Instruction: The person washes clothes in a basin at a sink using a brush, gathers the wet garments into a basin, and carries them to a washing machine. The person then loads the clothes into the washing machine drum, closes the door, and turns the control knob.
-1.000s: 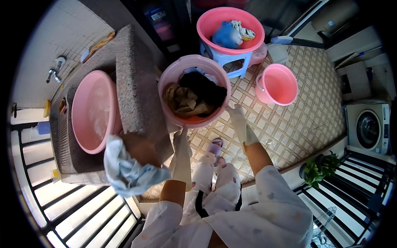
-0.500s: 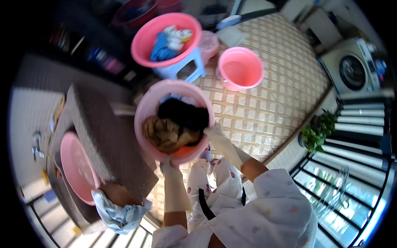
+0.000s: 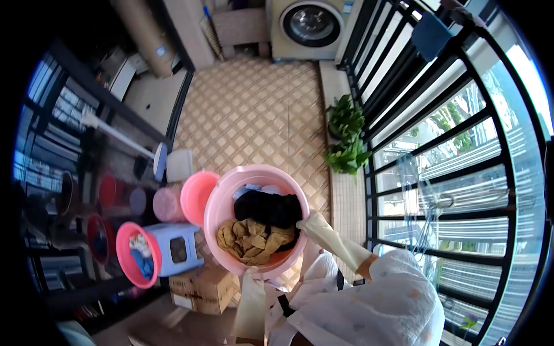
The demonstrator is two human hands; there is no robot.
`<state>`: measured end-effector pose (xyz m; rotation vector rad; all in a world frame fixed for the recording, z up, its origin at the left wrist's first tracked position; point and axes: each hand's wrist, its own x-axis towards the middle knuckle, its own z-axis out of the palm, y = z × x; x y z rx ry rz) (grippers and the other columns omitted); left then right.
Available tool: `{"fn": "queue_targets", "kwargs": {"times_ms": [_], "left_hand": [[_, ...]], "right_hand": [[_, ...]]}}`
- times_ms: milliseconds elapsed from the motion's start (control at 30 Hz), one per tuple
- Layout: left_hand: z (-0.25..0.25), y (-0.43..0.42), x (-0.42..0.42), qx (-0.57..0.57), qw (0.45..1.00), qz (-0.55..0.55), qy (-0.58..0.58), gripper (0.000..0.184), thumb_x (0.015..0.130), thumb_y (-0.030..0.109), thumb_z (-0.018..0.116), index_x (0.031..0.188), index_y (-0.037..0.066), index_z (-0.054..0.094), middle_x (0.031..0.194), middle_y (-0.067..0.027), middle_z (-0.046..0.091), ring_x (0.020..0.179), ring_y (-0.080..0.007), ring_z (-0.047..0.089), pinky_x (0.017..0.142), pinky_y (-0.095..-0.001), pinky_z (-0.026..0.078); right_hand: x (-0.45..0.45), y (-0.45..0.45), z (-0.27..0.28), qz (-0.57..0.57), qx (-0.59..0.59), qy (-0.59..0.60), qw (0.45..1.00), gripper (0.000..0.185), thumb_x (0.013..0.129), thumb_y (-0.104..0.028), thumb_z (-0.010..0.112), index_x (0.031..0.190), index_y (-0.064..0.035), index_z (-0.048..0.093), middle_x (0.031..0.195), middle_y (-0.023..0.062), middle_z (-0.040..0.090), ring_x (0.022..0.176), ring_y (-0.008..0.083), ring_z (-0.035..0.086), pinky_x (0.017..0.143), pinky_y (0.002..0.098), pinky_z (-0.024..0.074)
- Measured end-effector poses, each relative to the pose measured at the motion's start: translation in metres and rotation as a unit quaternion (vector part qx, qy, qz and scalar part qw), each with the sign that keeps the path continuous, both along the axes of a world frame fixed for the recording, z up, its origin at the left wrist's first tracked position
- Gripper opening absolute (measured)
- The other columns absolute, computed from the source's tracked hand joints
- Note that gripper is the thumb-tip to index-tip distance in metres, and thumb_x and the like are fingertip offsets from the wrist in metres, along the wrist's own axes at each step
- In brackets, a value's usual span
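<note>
A large pink basin (image 3: pixel 214 202) is held up in front of my body by both hands. Inside it lie a black garment (image 3: pixel 270 209), a crumpled tan garment (image 3: pixel 249 241) and some pale blue cloth (image 3: pixel 247 191) near the far edge. My left hand (image 3: pixel 251 278), in a long cream glove, is closed on the near rim. My right hand (image 3: pixel 309 225), gloved the same way, grips the rim on the right side. The fingertips of both hands are partly hidden by the basin wall.
A small pink bucket (image 3: pixel 195 199) stands left of the basin. Beside a blue stool (image 3: pixel 178 249) is a pink tub (image 3: pixel 124 245) with clothes. A cardboard box (image 3: pixel 205 290) sits below. Ahead is a washing machine (image 3: pixel 311 49); plants (image 3: pixel 346 153) and a railing (image 3: pixel 438 218) line the right.
My view has turned right, away from the stone sink, and the washing machine is now straight ahead. The basin has come round with me, still held in both hands.
</note>
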<state>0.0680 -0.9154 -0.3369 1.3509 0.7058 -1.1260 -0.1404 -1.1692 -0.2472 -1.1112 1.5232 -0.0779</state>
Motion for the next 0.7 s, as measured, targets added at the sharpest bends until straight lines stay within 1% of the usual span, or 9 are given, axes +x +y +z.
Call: {"fn": "queue_targets", "kwargs": {"times_ms": [67, 200, 267, 300, 333, 433, 533, 633, 700], "left_hand": [[0.033, -0.068, -0.004, -0.002, 0.999, -0.047, -0.016, 0.032, 0.080, 0.015, 0.078, 0.105, 0.006, 0.059, 0.089, -0.0041, 0.062, 0.079, -0.0181, 0.066, 0.069, -0.0305, 0.055], [0.098, -0.178, -0.006, -0.007, 0.989, -0.138, -0.061, 0.033, 0.079, 0.014, 0.077, 0.106, 0.006, 0.059, 0.090, -0.0044, 0.062, 0.080, -0.0187, 0.066, 0.070, -0.0310, 0.055], [0.131, -0.228, 0.002, -0.002, 0.982, -0.174, -0.077, 0.034, 0.079, 0.013, 0.077, 0.106, 0.005, 0.058, 0.091, -0.0046, 0.062, 0.080, -0.0189, 0.066, 0.070, -0.0312, 0.055], [0.144, -0.250, 0.007, 0.001, 0.978, -0.191, -0.085, 0.034, 0.079, 0.013, 0.076, 0.107, 0.005, 0.058, 0.091, -0.0047, 0.062, 0.081, -0.0191, 0.066, 0.070, -0.0314, 0.055], [0.156, -0.272, 0.013, 0.004, 0.974, -0.208, -0.094, 0.035, 0.078, 0.012, 0.076, 0.107, 0.005, 0.058, 0.091, -0.0048, 0.062, 0.081, -0.0192, 0.066, 0.070, -0.0315, 0.055], [0.181, -0.336, 0.039, 0.009, 0.961, -0.250, -0.120, 0.035, 0.077, 0.011, 0.076, 0.108, 0.005, 0.058, 0.092, -0.0051, 0.062, 0.081, -0.0196, 0.066, 0.071, -0.0319, 0.055], [0.193, -0.406, 0.078, 0.013, 0.944, -0.299, -0.142, 0.036, 0.077, 0.010, 0.075, 0.108, 0.005, 0.058, 0.092, -0.0053, 0.062, 0.082, -0.0201, 0.066, 0.071, -0.0323, 0.055], [0.206, -0.489, 0.107, 0.015, 0.926, -0.343, -0.158, 0.038, 0.076, 0.009, 0.074, 0.109, 0.005, 0.057, 0.093, -0.0056, 0.062, 0.082, -0.0205, 0.066, 0.071, -0.0326, 0.055], [0.217, -0.545, 0.108, 0.021, 0.913, -0.370, -0.167, 0.038, 0.075, 0.008, 0.074, 0.110, 0.005, 0.057, 0.093, -0.0058, 0.062, 0.082, -0.0208, 0.066, 0.072, -0.0329, 0.055]], "right_hand": [[-0.021, -0.047, 0.082, -0.029, 0.004, 0.002, 1.000, 0.042, 0.080, -0.021, 0.073, 0.116, -0.0003, 0.070, 0.100, 0.0185, 0.072, 0.091, 0.0291, 0.070, 0.084, 0.0402, 0.0528], [-0.057, -0.126, 0.075, -0.168, -0.130, -0.107, 0.971, 0.048, 0.089, -0.018, 0.071, 0.133, -0.0001, 0.062, 0.112, 0.0191, 0.072, 0.106, 0.0285, 0.070, 0.093, 0.0368, 0.0538], [-0.064, -0.203, 0.074, -0.154, -0.297, -0.069, 0.940, 0.052, 0.092, -0.031, 0.072, 0.132, -0.0003, 0.061, 0.115, 0.0214, 0.072, 0.105, 0.0314, 0.069, 0.094, 0.0372, 0.0537], [-0.056, -0.237, 0.124, -0.142, -0.291, -0.055, 0.944, 0.056, 0.093, -0.040, 0.070, 0.130, 0.0013, 0.062, 0.116, 0.0236, 0.071, 0.107, 0.0334, 0.069, 0.095, 0.0388, 0.0534], [-0.059, -0.278, 0.110, -0.094, -0.313, -0.028, 0.945, 0.057, 0.094, -0.044, 0.068, 0.129, 0.0018, 0.063, 0.115, 0.0259, 0.071, 0.107, 0.0339, 0.070, 0.094, 0.0389, 0.0536], [-0.045, -0.387, 0.088, -0.046, -0.256, -0.062, 0.964, 0.049, 0.096, -0.037, 0.063, 0.123, 0.0046, 0.068, 0.111, 0.0190, 0.074, 0.104, 0.0263, 0.070, 0.090, 0.0357, 0.0530], [-0.020, -0.432, 0.141, 0.006, -0.260, -0.013, 0.966, 0.044, 0.097, -0.038, 0.062, 0.117, 0.0004, 0.072, 0.101, 0.0153, 0.075, 0.096, 0.0227, 0.071, 0.087, 0.0344, 0.0538], [-0.019, -0.507, 0.111, -0.016, -0.265, 0.008, 0.964, 0.041, 0.096, -0.037, 0.060, 0.117, -0.0055, 0.073, 0.107, 0.0211, 0.075, 0.104, 0.0317, 0.072, 0.093, 0.0384, 0.0539], [-0.027, -0.548, 0.105, -0.018, -0.296, 0.026, 0.955, 0.041, 0.097, -0.035, 0.060, 0.118, -0.0020, 0.072, 0.102, 0.0178, 0.075, 0.096, 0.0255, 0.071, 0.087, 0.0350, 0.0544]]}}
